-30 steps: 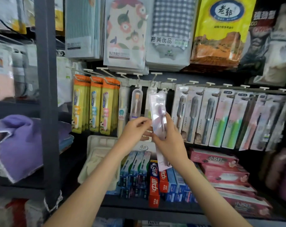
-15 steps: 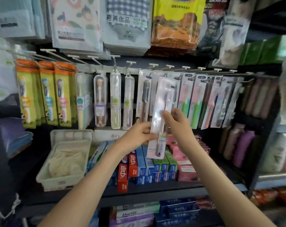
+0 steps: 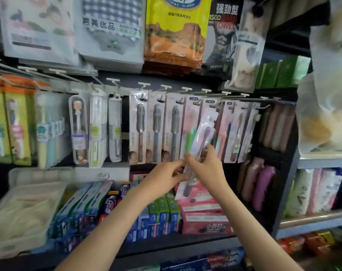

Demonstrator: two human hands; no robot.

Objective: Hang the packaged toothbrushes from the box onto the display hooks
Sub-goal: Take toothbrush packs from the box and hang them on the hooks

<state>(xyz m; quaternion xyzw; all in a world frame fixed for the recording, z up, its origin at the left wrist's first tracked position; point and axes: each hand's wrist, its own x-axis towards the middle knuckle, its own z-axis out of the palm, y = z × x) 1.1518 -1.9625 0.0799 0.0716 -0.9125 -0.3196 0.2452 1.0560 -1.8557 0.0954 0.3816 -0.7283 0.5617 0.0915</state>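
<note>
Shelving (image 3: 166, 249), tray (image 3: 39, 171) of pale goods; left hand (image 3: 162, 178), right hand (image 3: 207, 165) fingers (image 3: 189, 158) around tilted packaged toothbrush (image 3: 202, 133)

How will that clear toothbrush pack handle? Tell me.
Probably light: the toothbrush pack, a thin clear sleeve round one brush, is held by the right hand and left hand pinching it. Likely bendy at its flat edges. Its glossy film may slip.
</note>
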